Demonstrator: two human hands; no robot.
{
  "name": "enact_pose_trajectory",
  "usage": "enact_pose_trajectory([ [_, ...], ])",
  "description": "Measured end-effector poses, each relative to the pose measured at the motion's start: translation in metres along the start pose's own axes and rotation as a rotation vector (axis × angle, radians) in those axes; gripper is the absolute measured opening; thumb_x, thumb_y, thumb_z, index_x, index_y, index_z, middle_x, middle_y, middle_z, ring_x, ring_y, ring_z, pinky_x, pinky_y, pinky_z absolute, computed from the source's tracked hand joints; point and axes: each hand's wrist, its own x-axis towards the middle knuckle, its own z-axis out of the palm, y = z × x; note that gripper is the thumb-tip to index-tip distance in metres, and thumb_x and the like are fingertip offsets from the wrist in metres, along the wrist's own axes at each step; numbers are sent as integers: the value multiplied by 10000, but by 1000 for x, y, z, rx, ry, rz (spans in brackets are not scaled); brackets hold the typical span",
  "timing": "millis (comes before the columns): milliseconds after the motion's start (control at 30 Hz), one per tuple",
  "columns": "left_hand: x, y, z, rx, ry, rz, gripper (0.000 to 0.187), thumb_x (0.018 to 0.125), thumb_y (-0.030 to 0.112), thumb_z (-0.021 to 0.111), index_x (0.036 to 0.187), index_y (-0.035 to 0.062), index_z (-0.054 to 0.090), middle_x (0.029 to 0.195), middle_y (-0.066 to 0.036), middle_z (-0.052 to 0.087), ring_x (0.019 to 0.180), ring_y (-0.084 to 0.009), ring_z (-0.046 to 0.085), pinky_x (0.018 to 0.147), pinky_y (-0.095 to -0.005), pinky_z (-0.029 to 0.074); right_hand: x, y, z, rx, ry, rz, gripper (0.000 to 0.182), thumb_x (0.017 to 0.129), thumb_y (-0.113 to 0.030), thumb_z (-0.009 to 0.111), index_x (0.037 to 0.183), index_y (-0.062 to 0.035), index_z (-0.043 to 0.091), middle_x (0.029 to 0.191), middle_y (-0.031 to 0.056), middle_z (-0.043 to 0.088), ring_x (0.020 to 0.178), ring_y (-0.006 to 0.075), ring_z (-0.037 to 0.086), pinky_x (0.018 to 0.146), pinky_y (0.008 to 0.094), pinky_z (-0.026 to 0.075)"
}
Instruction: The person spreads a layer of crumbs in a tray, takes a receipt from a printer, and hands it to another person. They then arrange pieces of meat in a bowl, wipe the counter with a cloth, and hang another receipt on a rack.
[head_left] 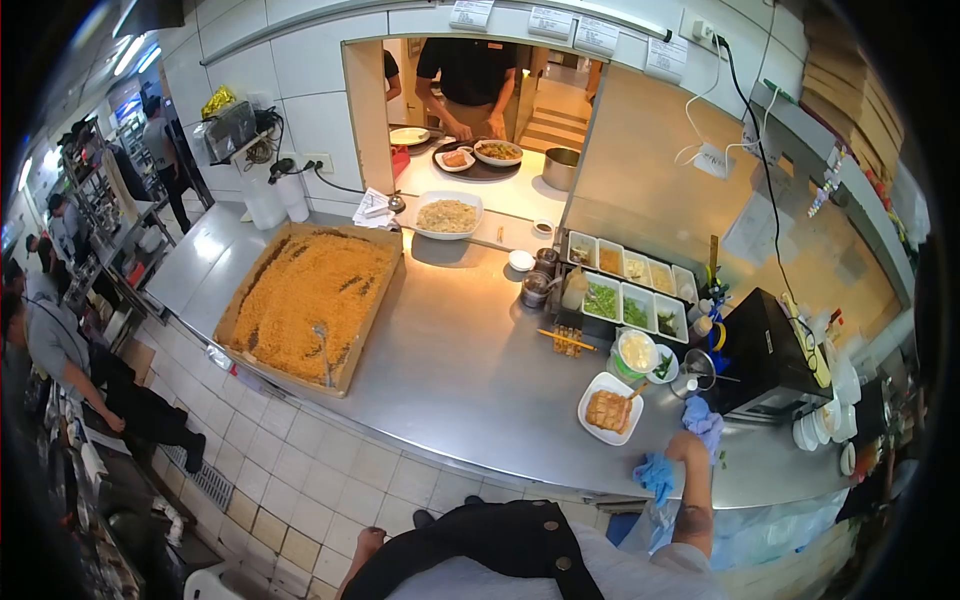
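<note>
My right hand [686, 448] is at the counter's front edge with its fingers curled. It is closed on a crumpled blue cloth [655, 476], which hangs on its left side; the exact grip is partly hidden. A lavender cloth [704, 422] lies just beyond that hand. To its left stands a white square dish [594, 422] holding a browned, sliced piece of food [609, 411]. Low beside my body, away from the counter, hangs my left hand [369, 541], its fingers curled in and nothing visible in them.
A large cardboard box [372, 345] of orange crumbs with a spoon sits on the left of the steel counter [450, 345]. Garnish tubs [603, 297] and a black appliance [770, 350] are at right. One person [470, 85] works beyond the hatch; another [70, 340] stands left.
</note>
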Motion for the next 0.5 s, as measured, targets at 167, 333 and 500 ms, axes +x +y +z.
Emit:
enact_pose_trajectory([
  [167, -36, 123, 21, -62, 532, 260, 386, 726, 138, 667, 1092, 33, 606, 1165, -238, 534, 1078, -391, 519, 925, -418, 427, -56, -37, -187, 192, 494, -26, 244, 676, -162, 646, 839, 19, 668, 852, 229, 652, 844, 376, 637, 781, 439, 509],
  [333, -94, 246, -15, 8, 899, 609, 495, 698, 20, 629, 1180, 21, 517, 1313, -248, 391, 1180, -421, 400, 993, -497, 323, -57, -95, -363, 310, 795, -275, 519, 756, -104, 669, 1243, -45, 501, 1314, 247, 450, 1170, 403, 471, 968, 433, 426],
  [500, -79, 313, -68, 17, 948, 838, 482, 709, 22, 615, 1178, 10, 502, 1315, -266, 379, 1188, -441, 384, 992, -520, 307, -7, -132, -514, 195, 1469, -495, 564, 739, -3, 622, 1270, -94, 457, 1377, 239, 354, 1207, 434, 419, 1003, 448, 394],
])
